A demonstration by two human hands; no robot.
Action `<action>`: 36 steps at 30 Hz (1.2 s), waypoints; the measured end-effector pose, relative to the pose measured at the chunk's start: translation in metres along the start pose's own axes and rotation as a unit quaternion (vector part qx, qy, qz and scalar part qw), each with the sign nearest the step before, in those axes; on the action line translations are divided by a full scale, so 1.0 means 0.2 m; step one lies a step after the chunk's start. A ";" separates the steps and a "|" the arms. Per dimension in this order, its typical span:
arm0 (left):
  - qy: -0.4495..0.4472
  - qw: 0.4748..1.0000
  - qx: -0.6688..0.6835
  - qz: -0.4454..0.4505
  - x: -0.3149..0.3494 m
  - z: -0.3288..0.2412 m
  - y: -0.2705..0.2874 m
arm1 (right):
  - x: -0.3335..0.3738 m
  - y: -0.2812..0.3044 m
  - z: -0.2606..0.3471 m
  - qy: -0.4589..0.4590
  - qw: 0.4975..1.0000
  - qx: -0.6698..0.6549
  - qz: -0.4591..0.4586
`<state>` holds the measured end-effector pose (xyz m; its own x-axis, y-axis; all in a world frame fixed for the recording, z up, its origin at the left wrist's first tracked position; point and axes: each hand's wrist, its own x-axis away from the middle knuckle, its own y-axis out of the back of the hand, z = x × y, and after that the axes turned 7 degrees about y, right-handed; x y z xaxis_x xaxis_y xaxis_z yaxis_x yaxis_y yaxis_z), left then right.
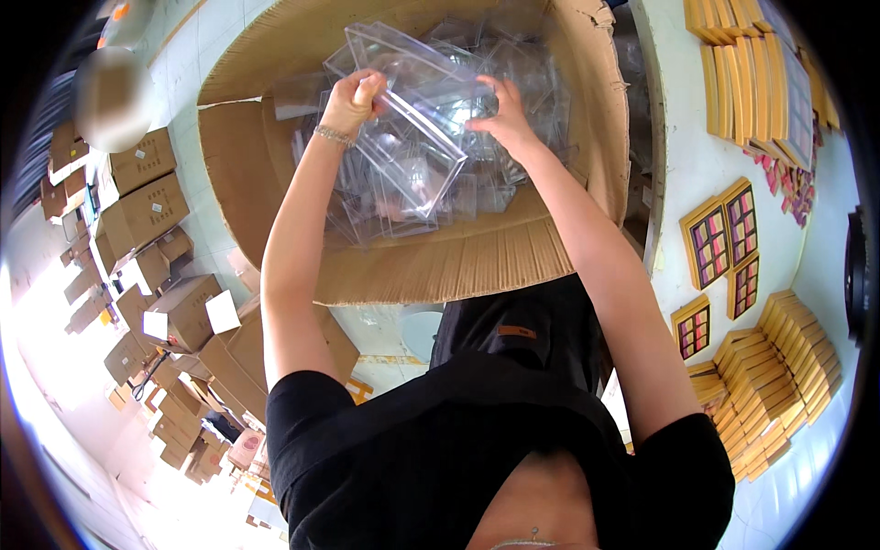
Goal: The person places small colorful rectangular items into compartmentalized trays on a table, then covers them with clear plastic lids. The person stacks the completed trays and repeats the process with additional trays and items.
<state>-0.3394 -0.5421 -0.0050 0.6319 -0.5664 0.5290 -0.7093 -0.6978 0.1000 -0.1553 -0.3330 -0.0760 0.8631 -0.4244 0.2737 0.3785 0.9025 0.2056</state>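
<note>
My left hand (pixel 353 99) grips the left end of a clear plastic box (pixel 417 137), a long transparent folded case held over a big open cardboard carton (pixel 431 261). At the box's right upper edge, my right hand (pixel 502 115) pinches it with bent fingers. A thin bracelet sits on my left wrist. The carton is filled with several more clear plastic boxes (pixel 513 64), piled loosely under and behind the one I hold.
A white table (pixel 697 165) on the right carries stacks of yellow flat boxes (pixel 770 385) and open palettes with coloured squares (pixel 720 234). Many brown cardboard boxes (pixel 147 211) lie on the floor at the left. Another person's blurred head appears at the upper left.
</note>
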 end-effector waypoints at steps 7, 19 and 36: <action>-0.060 0.995 0.076 -0.028 0.33 -0.40 -0.11 | 0.35 0.41 0.54 0.070 0.965 -0.243 0.067; -0.281 0.842 -0.197 0.417 0.43 -1.38 -2.59 | 2.48 1.25 0.08 -0.213 0.886 -0.390 -0.134; -0.225 0.742 -0.551 0.310 -0.60 -0.76 -4.83 | 2.78 1.74 -0.01 -0.207 0.869 0.276 -0.354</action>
<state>0.2222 0.2675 -0.0375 -0.0585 -0.8906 0.4511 -0.5758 0.3992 0.7135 0.4570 -0.2550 0.1466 0.2415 -0.9524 0.1860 0.4484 0.2795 0.8490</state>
